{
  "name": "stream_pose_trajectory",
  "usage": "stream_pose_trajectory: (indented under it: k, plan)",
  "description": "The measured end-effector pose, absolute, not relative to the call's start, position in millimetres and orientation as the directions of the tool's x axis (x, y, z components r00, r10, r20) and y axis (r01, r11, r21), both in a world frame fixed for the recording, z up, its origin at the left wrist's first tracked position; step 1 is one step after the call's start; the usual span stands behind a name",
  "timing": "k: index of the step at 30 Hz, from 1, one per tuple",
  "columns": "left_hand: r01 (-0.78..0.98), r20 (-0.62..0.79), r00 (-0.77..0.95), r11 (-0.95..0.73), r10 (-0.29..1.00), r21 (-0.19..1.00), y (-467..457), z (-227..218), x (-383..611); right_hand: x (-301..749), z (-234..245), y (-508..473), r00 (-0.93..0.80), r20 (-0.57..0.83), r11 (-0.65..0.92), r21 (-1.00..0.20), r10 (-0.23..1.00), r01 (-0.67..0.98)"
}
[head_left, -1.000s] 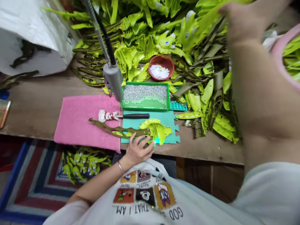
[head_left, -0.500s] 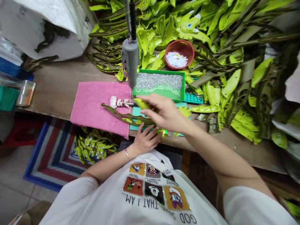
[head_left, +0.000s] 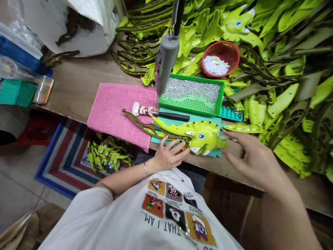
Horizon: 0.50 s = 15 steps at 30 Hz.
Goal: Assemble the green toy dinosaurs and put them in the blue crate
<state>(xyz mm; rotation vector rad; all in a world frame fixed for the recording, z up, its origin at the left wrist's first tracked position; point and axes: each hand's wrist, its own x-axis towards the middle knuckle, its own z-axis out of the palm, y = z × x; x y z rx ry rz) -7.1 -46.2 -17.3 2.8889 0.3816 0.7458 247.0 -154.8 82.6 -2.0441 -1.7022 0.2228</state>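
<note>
A lime-green plastic dinosaur-like toy piece (head_left: 204, 136) with a blue eye and white teeth lies on the teal mat (head_left: 170, 121). Along its lower left edge runs a curved olive plastic strip (head_left: 140, 125), partly under it. My left hand (head_left: 170, 154) rests with spread fingers at the near edge of both pieces. To the right of the green snout, my right hand (head_left: 255, 161) is open with thumb and fingers apart, somewhat blurred; whether a fingertip touches the snout I cannot tell. Behind the pieces lies a black-handled tool (head_left: 174, 116) with a white wrapped end.
A grey hanging power screwdriver (head_left: 168, 60) points down beside a green tray (head_left: 221, 99) of small silver screws. A red basket (head_left: 235, 64) holds white pieces. A pink cloth (head_left: 111, 113) covers the left. Green and olive parts pile up (head_left: 283, 100) at right.
My right hand has moved right, away from the green piece's narrow end. The green piece now lies over the olive strip, its eye side showing. My left hand stays near the strip.
</note>
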Motion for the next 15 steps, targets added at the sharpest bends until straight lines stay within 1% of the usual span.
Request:
stream_pose_trajectory:
  k: [2, 5, 7, 9, 10, 12, 13, 14, 15]
  plan:
    - [0.205, 0.448, 0.850, -0.957, 0.278, 0.205, -46.2, -16.4, -7.1, 246.5, 66.0, -172.2, 0.200, 0.169, -0.114, -0.414, 0.965, 0.903]
    - [0.207, 0.412, 0.865, -0.952, 0.287, 0.227, -45.5, -15.6, -6.8, 244.8, 41.3, -179.0, 0.182, 0.258, -0.073, -0.382, 0.949, 0.921]
    - [0.211, 0.405, 0.867, -0.950, 0.290, 0.228, -44.8, -15.5, -6.7, 248.0, 37.1, -176.8, 0.169, 0.299, -0.052, -0.364, 0.939, 0.930]
    - [0.212, 0.423, 0.860, -0.954, 0.286, 0.214, -44.7, -16.1, -6.8, 249.7, 46.6, -170.8, 0.165, 0.314, -0.042, -0.366, 0.935, 0.930]
    - [0.208, 0.432, 0.858, -0.957, 0.279, 0.204, -45.1, -16.9, -6.9, 247.2, 55.1, -165.7, 0.162, 0.324, -0.029, -0.379, 0.932, 0.925]
    - [0.208, 0.409, 0.870, -0.957, 0.274, 0.200, -47.2, -20.1, -6.4, 230.3, 72.7, -150.1, 0.103, 0.342, 0.065, -0.444, 0.934, 0.893]
    - [0.224, 0.365, 0.885, -0.951, 0.290, 0.212, -48.9, -22.4, -5.5, 215.1, 78.9, -139.6, 0.028, 0.339, 0.153, -0.494, 0.940, 0.856]
    - [0.256, 0.307, 0.897, -0.939, 0.319, 0.228, -50.8, -25.1, -4.1, 195.5, 81.8, -127.8, -0.091, 0.327, 0.268, -0.552, 0.941, 0.789]
    - [0.299, 0.245, 0.901, -0.923, 0.357, 0.243, -52.8, -27.8, -2.2, 172.4, 80.7, -115.4, -0.191, 0.277, 0.326, -0.608, 0.942, 0.724]
